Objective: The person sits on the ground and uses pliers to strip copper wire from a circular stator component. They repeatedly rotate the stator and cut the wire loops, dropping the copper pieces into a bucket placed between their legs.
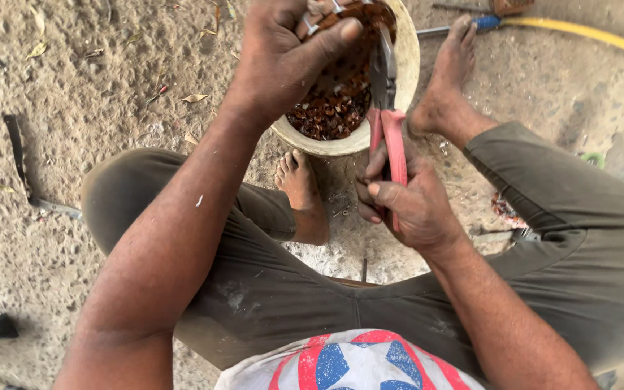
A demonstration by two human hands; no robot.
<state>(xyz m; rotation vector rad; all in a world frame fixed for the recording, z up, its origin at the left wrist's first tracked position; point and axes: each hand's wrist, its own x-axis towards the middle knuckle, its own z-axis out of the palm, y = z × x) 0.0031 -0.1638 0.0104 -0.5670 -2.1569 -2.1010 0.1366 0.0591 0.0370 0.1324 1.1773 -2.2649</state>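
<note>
Pliers with red handles sit squeezed in the right hand, jaws up over the pale bowl of rusty scrap — close to its near rim. Left hand pinches a small metal piece above it. Bare feet hem the bowl; open dirt lies left.

Left hand raised, fingers pinched shut; right hand lower, fist closed, both forearms extended forward.

Right hand grips red-handled pliers over a bowl.
</note>
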